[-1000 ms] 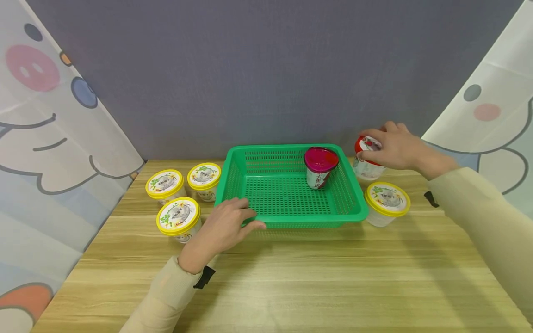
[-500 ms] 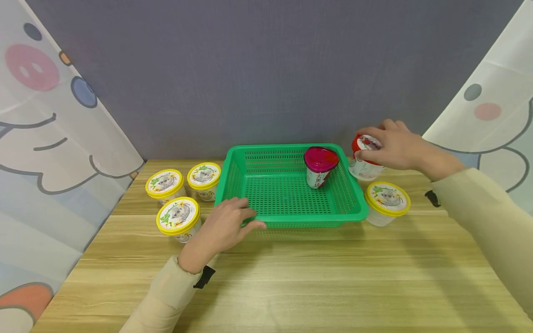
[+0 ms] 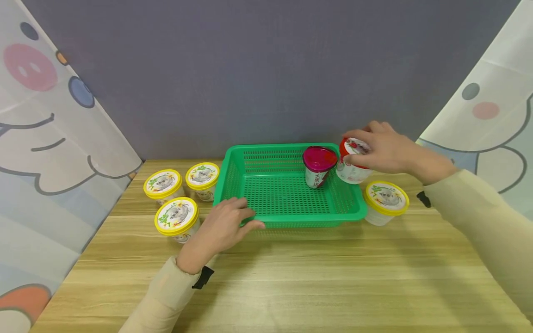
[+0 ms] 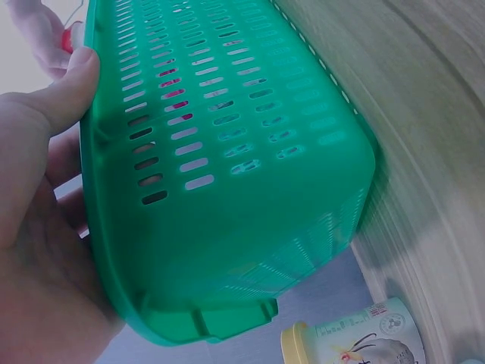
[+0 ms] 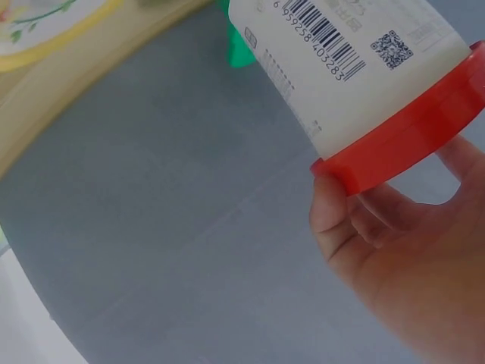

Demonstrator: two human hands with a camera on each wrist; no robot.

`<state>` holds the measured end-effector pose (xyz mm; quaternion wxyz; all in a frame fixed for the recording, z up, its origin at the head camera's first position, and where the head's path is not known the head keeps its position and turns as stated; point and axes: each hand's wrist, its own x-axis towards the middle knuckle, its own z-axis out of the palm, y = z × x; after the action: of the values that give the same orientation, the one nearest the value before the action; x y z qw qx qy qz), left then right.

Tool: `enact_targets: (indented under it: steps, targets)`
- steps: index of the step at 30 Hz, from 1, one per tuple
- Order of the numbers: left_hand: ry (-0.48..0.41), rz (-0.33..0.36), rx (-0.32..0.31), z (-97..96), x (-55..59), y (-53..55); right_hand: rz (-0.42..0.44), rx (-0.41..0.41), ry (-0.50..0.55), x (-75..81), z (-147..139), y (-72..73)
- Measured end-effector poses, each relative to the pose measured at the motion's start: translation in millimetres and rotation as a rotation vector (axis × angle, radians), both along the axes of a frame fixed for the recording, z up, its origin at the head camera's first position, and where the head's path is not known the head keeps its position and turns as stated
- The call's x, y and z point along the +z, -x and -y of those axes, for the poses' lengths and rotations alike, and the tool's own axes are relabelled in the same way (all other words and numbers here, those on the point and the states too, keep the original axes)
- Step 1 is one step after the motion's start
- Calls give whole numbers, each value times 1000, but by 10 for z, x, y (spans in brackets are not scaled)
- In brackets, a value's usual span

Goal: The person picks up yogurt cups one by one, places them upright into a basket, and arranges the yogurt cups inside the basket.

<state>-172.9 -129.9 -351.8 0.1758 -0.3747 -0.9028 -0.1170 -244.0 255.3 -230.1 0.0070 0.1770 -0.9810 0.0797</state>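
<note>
My right hand (image 3: 387,150) grips a white tub with a red lid (image 3: 351,175) by its lid, over the back right rim of a green plastic basket (image 3: 291,218). In the right wrist view, fingers curl on the red rim, and the tub (image 5: 326,76) shows a barcode. At the basket's front left corner, my left hand (image 3: 220,226) holds the rim. The left wrist view shows the thumb on the outer side of the basket (image 4: 227,227), other fingers behind the rim. Inside the basket, at right, stands a cup with a magenta lid (image 3: 319,159).
Left of the basket stand three yellow-lidded tubs: a back left tub (image 3: 162,182), a back right tub (image 3: 202,175) and a front tub (image 3: 176,216). Another yellow-lidded tub (image 3: 387,198) stands by the basket's right side. A grey panel (image 3: 266,78) rises behind the wooden table (image 3: 300,282).
My right hand has carried the red-lidded tub left, from beside the basket to over its right rim. The left hand stays on the basket's corner.
</note>
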Motion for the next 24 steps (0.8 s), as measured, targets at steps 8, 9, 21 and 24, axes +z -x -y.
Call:
enact_targets:
  steps: [8,9,21,24]
  targets:
    - [2,9,-1,1,6,-5,7,45,1,-24,119,-51]
    - [2,7,-2,1,8,-4,5,51,-1,-30,134,-57]
    - [7,1,-2,1,3,3,-30,101,3,-114,276,-94]
    - [7,7,1,0,3,2,-20,103,4,-133,303,-92]
